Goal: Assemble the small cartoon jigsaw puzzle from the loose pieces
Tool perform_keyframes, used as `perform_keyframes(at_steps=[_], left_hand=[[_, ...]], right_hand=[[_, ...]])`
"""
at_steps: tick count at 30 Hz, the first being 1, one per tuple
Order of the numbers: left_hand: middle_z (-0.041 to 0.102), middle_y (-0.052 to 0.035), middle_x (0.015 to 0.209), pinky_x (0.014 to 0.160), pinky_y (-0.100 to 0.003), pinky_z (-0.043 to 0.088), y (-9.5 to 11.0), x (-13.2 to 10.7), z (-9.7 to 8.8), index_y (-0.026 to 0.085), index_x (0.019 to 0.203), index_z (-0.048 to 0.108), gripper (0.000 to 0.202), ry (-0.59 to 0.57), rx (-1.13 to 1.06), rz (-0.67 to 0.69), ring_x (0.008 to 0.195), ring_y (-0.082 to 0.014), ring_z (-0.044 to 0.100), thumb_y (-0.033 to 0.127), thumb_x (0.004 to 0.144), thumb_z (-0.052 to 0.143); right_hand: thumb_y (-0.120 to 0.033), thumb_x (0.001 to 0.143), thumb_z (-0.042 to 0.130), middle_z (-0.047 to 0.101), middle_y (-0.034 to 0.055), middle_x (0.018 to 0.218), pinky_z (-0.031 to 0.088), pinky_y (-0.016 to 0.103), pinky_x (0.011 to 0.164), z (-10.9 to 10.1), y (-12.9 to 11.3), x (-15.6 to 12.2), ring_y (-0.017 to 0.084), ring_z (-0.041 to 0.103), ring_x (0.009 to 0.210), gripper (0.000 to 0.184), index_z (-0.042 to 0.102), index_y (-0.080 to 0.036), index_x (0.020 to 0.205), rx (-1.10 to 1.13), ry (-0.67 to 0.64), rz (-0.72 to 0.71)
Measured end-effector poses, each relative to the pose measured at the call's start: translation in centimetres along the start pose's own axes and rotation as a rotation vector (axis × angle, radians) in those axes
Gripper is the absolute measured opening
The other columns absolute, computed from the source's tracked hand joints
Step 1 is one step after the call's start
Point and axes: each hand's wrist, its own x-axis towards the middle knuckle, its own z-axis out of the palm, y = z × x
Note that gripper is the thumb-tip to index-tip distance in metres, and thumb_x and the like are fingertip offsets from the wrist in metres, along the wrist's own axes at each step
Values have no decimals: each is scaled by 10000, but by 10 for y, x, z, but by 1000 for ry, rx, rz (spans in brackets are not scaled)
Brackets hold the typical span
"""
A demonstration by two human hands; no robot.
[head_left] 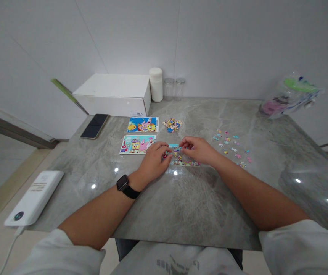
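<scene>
A partly joined jigsaw puzzle lies on the table between my hands, with gaps showing in its middle. At its left side rests my left hand, fingers bent over the edge and thumb apart from them. My right hand is over the puzzle's upper right part, its fingertips pinched together; whatever they hold is too small to make out. Just left of the puzzle is a cartoon picture card, partly behind my left hand. Loose puzzle pieces are scattered to the right of my right hand.
Behind the hands are a second picture card and a heap of pieces. A phone, white box, white bottle and two clear jars stand further back. A power bank sits left; a plastic bag far right.
</scene>
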Motion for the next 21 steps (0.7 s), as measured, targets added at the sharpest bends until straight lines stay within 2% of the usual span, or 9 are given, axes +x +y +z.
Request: perform_keyframes(at_steps=[3, 7, 11, 14, 17, 19, 21], left_hand=[[680, -76, 1162, 1051, -431, 519, 0, 2, 0, 217, 1014, 721, 90, 25, -106, -45, 1146, -233, 641, 264, 963, 662], [669, -66, 1131, 1039, -399, 523, -1, 4, 0, 214, 914, 716, 87, 44, -206, -98, 1119, -210, 648, 237, 962, 647], [665, -59, 1128, 1041, -391, 521, -1, 5, -1, 214, 876, 715, 102, 45, -227, -123, 1108, -202, 649, 230, 953, 649], [662, -58, 1110, 1044, -395, 521, -1, 4, -1, 211, 840, 706, 116, 57, -221, -145, 1093, -203, 648, 228, 943, 656], [657, -58, 1087, 1047, -402, 518, -1, 4, -1, 211, 836, 704, 123, 61, -223, -158, 1082, -206, 647, 245, 946, 660], [655, -58, 1078, 1041, -403, 517, -3, 5, 0, 211, 849, 708, 121, 61, -228, -161, 1078, -207, 645, 252, 951, 659], [655, -57, 1069, 1026, -400, 522, -4, 5, 0, 212, 860, 709, 127, 57, -225, -159, 1067, -207, 644, 263, 961, 652]], right_hand=[[-254, 869, 661, 763, 19, 871, 524, 261, 724, 8, -2, -1, 152, 685, 775, 158, 713, -184, 1001, 169, -20, -11], [-295, 883, 660, 764, 28, 877, 537, 272, 728, 16, -7, -5, 159, 689, 783, 185, 714, -184, 1021, 212, -27, -25], [-252, 886, 661, 786, 29, 927, 541, 286, 772, 8, -12, -7, 163, 697, 804, 247, 720, -206, 1121, 73, -4, -63], [-191, 881, 629, 781, 48, 1003, 530, 320, 843, -10, -12, -6, 180, 693, 848, 323, 714, -217, 1191, -132, 174, -96], [-168, 886, 581, 756, 74, 1042, 521, 344, 866, -26, -10, -5, 198, 679, 877, 338, 712, -198, 1196, -230, 331, -99], [-165, 885, 580, 742, 82, 1052, 519, 348, 871, -30, -10, -6, 204, 672, 893, 336, 709, -191, 1194, -240, 340, -132], [-174, 885, 601, 732, 84, 1083, 519, 357, 893, -28, -12, -7, 213, 666, 930, 346, 703, -202, 1214, -240, 272, -197]])
